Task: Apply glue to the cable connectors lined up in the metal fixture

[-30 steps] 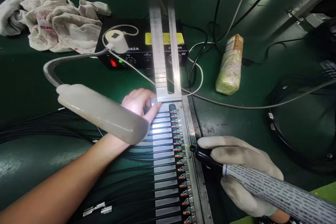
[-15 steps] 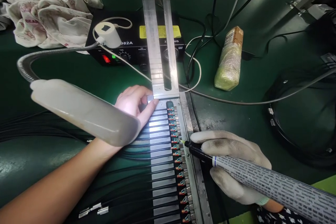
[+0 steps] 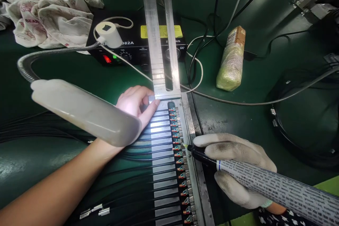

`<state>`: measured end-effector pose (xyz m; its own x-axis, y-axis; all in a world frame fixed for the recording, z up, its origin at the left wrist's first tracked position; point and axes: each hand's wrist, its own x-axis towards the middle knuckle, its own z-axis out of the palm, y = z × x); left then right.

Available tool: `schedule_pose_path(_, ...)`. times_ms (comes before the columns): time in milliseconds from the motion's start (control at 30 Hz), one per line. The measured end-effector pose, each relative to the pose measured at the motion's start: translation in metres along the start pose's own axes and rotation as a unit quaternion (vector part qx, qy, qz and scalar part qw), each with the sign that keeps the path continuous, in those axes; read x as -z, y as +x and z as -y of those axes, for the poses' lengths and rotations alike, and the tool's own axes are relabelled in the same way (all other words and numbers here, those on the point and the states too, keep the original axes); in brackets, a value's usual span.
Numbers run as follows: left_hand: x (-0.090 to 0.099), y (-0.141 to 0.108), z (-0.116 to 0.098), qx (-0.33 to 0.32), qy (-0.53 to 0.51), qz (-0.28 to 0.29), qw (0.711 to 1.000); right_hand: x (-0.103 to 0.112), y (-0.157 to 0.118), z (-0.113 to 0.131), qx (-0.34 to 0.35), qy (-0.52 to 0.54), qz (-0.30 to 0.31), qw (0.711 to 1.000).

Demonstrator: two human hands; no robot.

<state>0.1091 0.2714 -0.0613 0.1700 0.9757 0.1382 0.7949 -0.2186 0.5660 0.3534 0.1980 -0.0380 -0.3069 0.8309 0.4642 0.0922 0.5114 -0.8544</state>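
My bare left hand (image 3: 136, 104) grips the upper left corner of a long metal jig (image 3: 162, 176), thumb on top and fingers curled at its edge. Black cables (image 3: 139, 176) lie across the jig in a row, each ending in a small connector (image 3: 182, 175) with exposed coloured wires. In a white glove, my right hand (image 3: 238, 166) holds a thick pen-shaped tube (image 3: 272, 182) with a printed grey body, black nose and thin yellow-green tip. That tip is at a connector midway along the row; I cannot tell whether it touches.
A gooseneck lamp (image 3: 79, 109) hangs over my left wrist. Behind stands a black control box (image 3: 135, 51) under a slotted metal bar (image 3: 155, 42). Crumpled cloth (image 3: 50, 14) lies at back left, a plastic-wrapped block (image 3: 231, 60) at right, coiled cables (image 3: 280, 141) beyond.
My right hand and the tube have shifted slightly right, drawing the tip back a little from the connectors. My left hand and the jig have stayed in place.
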Motion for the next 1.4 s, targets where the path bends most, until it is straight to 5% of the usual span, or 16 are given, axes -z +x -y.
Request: schedule_pose_path(1400,0.001,0.000,-0.001,0.004,0.005,0.005,1.000,0.000,-0.007,0.003,-0.015,0.009,0.021,1.000)
